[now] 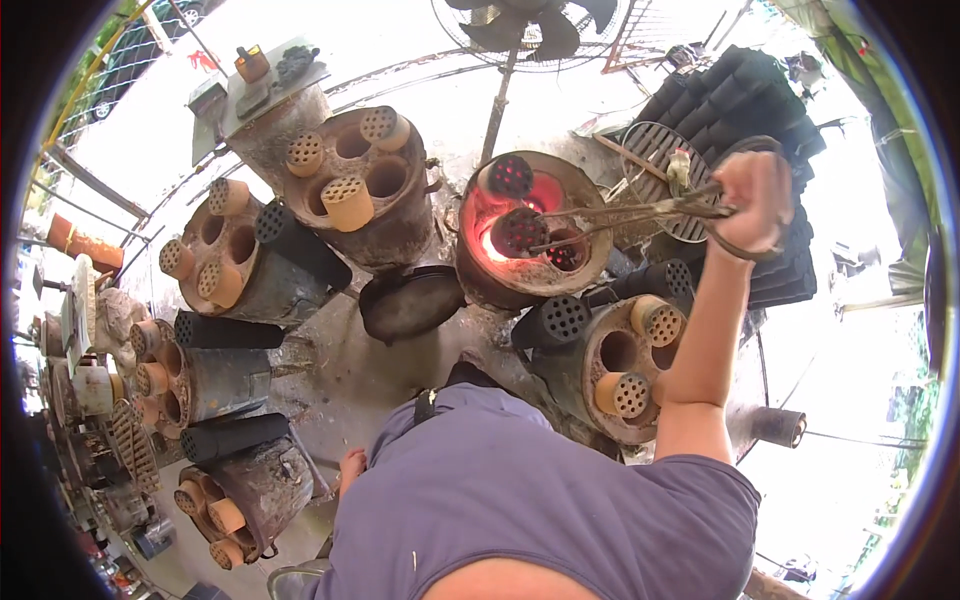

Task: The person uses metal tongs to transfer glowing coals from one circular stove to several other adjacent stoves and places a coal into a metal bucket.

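Note:
My right hand (750,205) is closed around the handles of long metal tongs (640,210). The jaws are at a dark honeycomb coal briquette (521,233) with red-glowing holes, over the mouth of a round stove (480,285). Another dark briquette (511,177) with glowing holes is at the stove's far side, and a third (566,256) sits lower in a hole. The stove's inside glows red and bright orange. Low beside my body, my left hand (352,465) shows only in part; its fingers are too hidden to read.
More drum stoves (390,235) stand to the left, with tan spent briquettes (347,203) and black ones (300,245). A dark pan (412,303) lies between. Another stove (619,390) is near right, below stacked black briquettes (735,105) and a round grate (655,150). A fan (530,25) stands behind.

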Available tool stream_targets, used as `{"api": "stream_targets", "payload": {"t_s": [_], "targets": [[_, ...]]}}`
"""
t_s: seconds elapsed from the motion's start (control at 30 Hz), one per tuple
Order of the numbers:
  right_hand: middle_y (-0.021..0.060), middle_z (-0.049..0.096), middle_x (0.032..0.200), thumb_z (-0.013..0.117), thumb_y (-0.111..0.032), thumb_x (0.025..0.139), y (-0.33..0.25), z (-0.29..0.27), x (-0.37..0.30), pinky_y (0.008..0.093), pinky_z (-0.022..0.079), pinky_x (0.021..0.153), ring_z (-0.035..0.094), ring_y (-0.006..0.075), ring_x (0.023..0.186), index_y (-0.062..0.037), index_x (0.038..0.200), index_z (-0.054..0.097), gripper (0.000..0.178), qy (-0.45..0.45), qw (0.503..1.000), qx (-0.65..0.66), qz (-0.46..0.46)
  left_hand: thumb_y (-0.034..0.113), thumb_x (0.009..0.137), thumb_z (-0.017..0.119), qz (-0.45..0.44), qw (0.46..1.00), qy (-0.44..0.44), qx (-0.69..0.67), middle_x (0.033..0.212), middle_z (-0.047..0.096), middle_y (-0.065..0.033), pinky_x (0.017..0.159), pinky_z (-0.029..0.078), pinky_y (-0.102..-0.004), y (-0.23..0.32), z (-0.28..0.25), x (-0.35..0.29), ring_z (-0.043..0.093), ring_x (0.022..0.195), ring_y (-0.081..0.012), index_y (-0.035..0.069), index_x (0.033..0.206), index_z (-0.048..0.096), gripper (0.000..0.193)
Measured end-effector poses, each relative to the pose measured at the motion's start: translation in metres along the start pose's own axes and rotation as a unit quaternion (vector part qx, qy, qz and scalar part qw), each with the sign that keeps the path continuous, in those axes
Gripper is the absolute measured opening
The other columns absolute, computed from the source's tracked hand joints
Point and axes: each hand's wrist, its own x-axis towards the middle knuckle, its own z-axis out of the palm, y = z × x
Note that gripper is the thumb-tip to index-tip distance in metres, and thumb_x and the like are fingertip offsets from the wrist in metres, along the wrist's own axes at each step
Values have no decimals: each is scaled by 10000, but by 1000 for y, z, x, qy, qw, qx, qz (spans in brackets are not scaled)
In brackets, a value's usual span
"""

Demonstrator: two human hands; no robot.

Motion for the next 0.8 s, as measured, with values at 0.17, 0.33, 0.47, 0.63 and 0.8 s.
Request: {"api": "stream_targets", "payload": {"t_s": [0.17, 0.33, 0.47, 0.63, 0.8], "targets": [[-14, 241, 535, 379, -141, 859, -36, -28, 17, 245, 271, 513, 259, 98, 487, -92, 597, 299, 278, 37, 992, 72, 97, 23, 745, 484, 6, 1000, -6, 5, 773, 574, -152, 525, 466, -297, 16, 17, 2, 555, 598, -211, 0, 1020, 494, 276], [0, 221, 537, 389, -174, 824, -22, -36, 14, 267, 282, 534, 270, 119, 493, -91, 596, 294, 261, -2, 998, 23, 53, 22, 744, 482, 17, 1000, -19, -3, 777, 576, -156, 534, 468, -298, 37, 44, 1, 557, 603, -213, 2, 1025, 489, 282], [12, 262, 525, 453, -163, 785, 1, -43, 10, 271, 282, 511, 283, 129, 482, -72, 632, 324, 219, 0, 998, 62, 21, 25, 742, 484, 26, 999, -20, 1, 780, 578, -155, 543, 469, -297, 53, 60, 1, 559, 610, -213, 2, 1027, 491, 286], [16, 386, 545, 572, -156, 796, 33, -43, 5, 241, 327, 468, 352, 105, 488, -43, 740, 384, 226, -57, 986, 156, -20, 38, 735, 501, 44, 998, 2, 54, 779, 586, -140, 560, 471, -286, 54, 61, -6, 567, 628, -203, -9, 1019, 513, 288], [1, 385, 560, 589, -220, 808, 57, -39, 6, 241, 302, 477, 333, 95, 501, -63, 738, 376, 274, -86, 987, 139, 2, 51, 728, 519, 71, 991, 15, 115, 779, 593, -126, 576, 473, -275, 62, 62, -13, 574, 646, -193, -19, 1011, 534, 292]]}}
